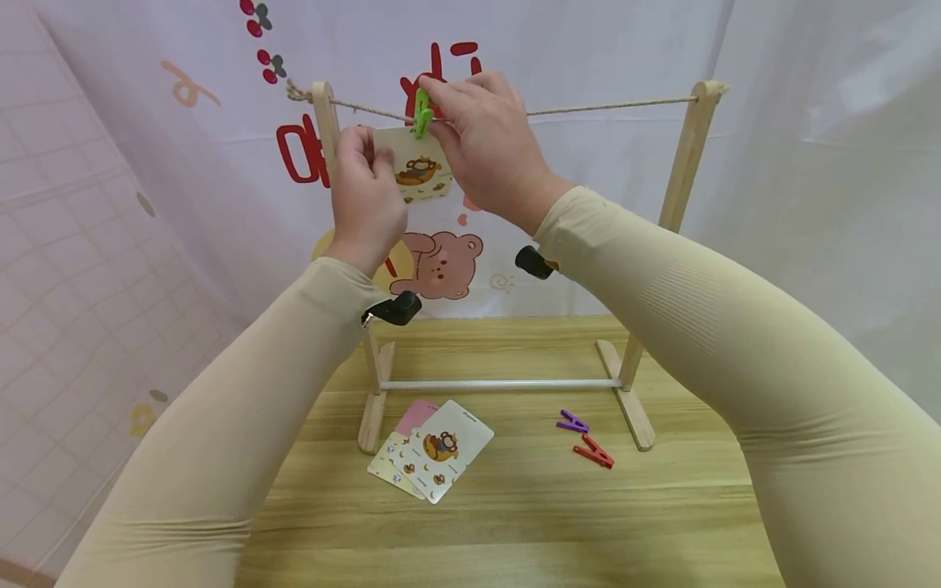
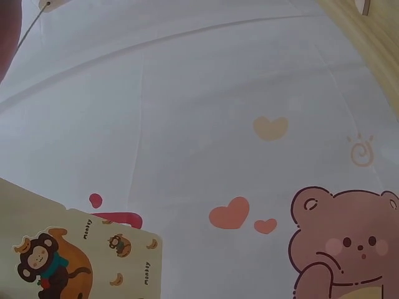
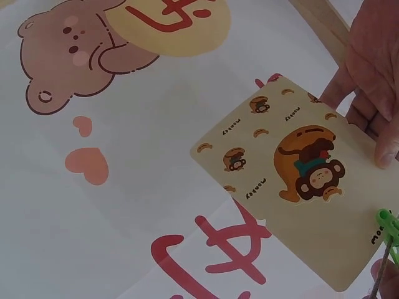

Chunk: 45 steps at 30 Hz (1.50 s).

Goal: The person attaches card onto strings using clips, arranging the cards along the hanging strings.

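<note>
My left hand (image 1: 367, 196) pinches the left edge of a cream monkey card (image 1: 422, 173), just below the rope (image 1: 610, 107). With thumb and fingers my right hand (image 1: 496, 139) pinches a green clothespin (image 1: 422, 114) at the rope, right at the card's top edge. In the right wrist view the card (image 3: 249, 156) shows a monkey on a banana, the green clothespin (image 3: 388, 223) at its corner by the rope. Only part of the card (image 2: 118, 268) enters the left wrist view, at the lower left.
A wooden stand (image 1: 684, 171) holds the rope between two posts, with a white bar (image 1: 500, 384) low across it. On the table (image 1: 515, 523) lie another monkey card (image 1: 459, 437) over a pink card (image 1: 416, 415) and a yellowish card (image 1: 390, 469), plus purple (image 1: 573, 423) and red clothespins (image 1: 594, 452).
</note>
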### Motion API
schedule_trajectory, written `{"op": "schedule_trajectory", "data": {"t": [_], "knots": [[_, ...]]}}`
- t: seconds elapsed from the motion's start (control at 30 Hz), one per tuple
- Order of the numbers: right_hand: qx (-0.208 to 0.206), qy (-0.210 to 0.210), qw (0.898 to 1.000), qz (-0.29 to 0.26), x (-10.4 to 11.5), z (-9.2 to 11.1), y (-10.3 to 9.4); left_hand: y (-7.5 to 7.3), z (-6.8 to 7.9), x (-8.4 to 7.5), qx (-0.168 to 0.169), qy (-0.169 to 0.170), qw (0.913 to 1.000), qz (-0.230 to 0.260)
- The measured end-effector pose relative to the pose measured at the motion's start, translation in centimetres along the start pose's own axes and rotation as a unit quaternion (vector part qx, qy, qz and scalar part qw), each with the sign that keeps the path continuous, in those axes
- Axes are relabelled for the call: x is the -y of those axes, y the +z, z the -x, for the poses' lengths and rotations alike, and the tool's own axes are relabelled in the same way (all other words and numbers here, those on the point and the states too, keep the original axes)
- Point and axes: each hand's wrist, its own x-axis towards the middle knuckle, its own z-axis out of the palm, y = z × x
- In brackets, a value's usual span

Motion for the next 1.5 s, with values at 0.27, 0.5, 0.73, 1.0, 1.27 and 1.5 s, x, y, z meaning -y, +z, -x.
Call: {"op": "schedule_trajectory", "data": {"t": [0.27,0.5,0.73,1.0,1.27,1.5], "knots": [[-0.016,-0.012,1.000,-0.012,-0.5,0.3,-0.1,-0.2,-0.1,-0.1,-0.003,-0.003,1.0000,0.007],[-0.020,-0.025,0.999,-0.014,-1.3,0.8,-0.4,-0.4,0.1,-0.4,-0.007,-0.002,0.9999,0.011],[-0.038,-0.037,0.998,-0.024,-1.8,2.0,-0.9,-0.8,0.2,-0.5,-0.005,-0.015,0.9997,0.019],[-0.086,-0.091,0.992,-0.033,-2.5,5.0,-1.2,-0.8,0.4,-0.3,-0.004,-0.014,0.9997,0.018],[-0.087,-0.119,0.988,-0.040,-3.7,8.3,-1.1,-1.3,1.5,0.4,0.014,-0.017,0.9997,0.011],[-0.061,-0.108,0.992,-0.035,-4.4,11.5,-0.5,-2.4,3.7,2.2,0.067,-0.024,0.9973,-0.022]]}}
